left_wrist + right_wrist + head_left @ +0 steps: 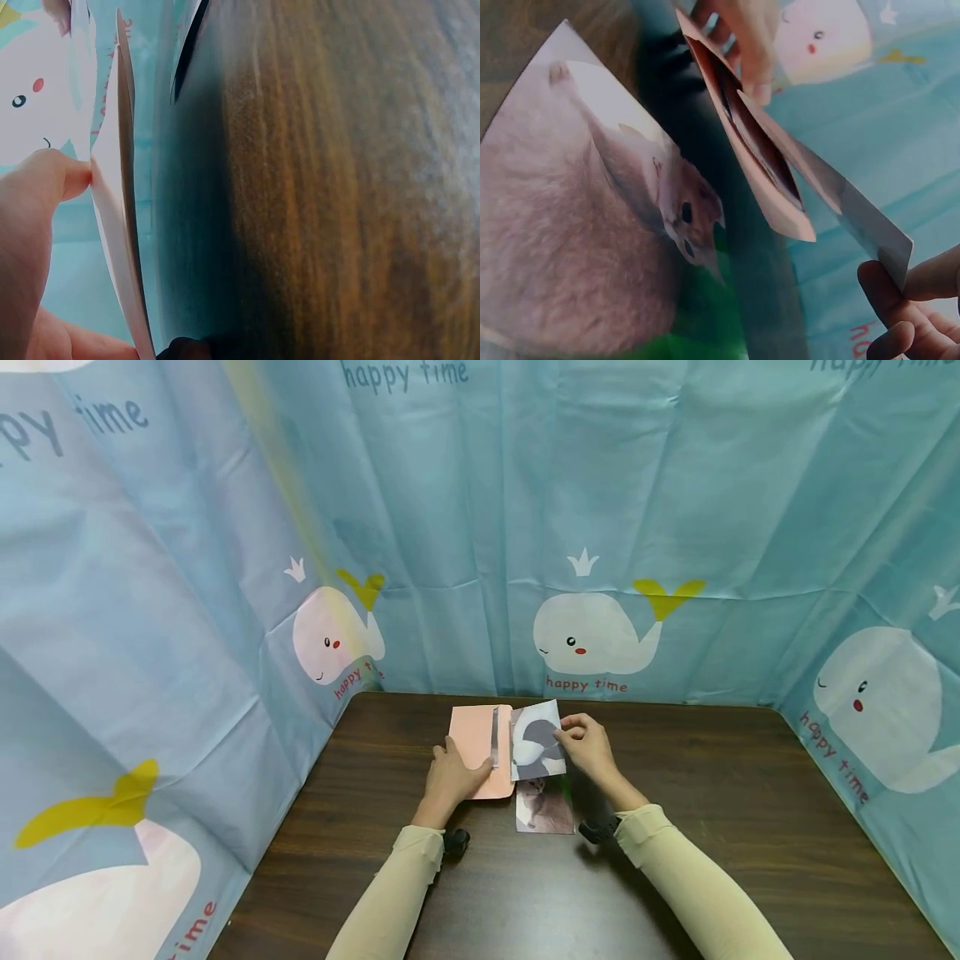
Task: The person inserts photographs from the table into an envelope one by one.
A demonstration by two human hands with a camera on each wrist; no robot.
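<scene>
My left hand (pixel 448 777) grips a pink paper envelope (pixel 471 735), thumb on its upper face and fingers beneath. In the left wrist view the envelope (pixel 114 206) is raised off the tabletop, seen edge-on. A picture card (pixel 537 762) with grey and white shapes is pinched at its right edge between the thumb and fingers of my right hand (pixel 588 750). Its other end lies at the envelope's gaping mouth in the right wrist view, where the card (pixel 859 217) slants outward. Below it a photo of a cat (pixel 544 810) lies on the table, partly covered by the card.
The dark wood table (pixel 705 810) extends to both sides and toward me. Light blue curtains (pixel 480 527) printed with whales hang behind it and at both sides. Black wrist cameras (pixel 456 842) sit at both cuffs.
</scene>
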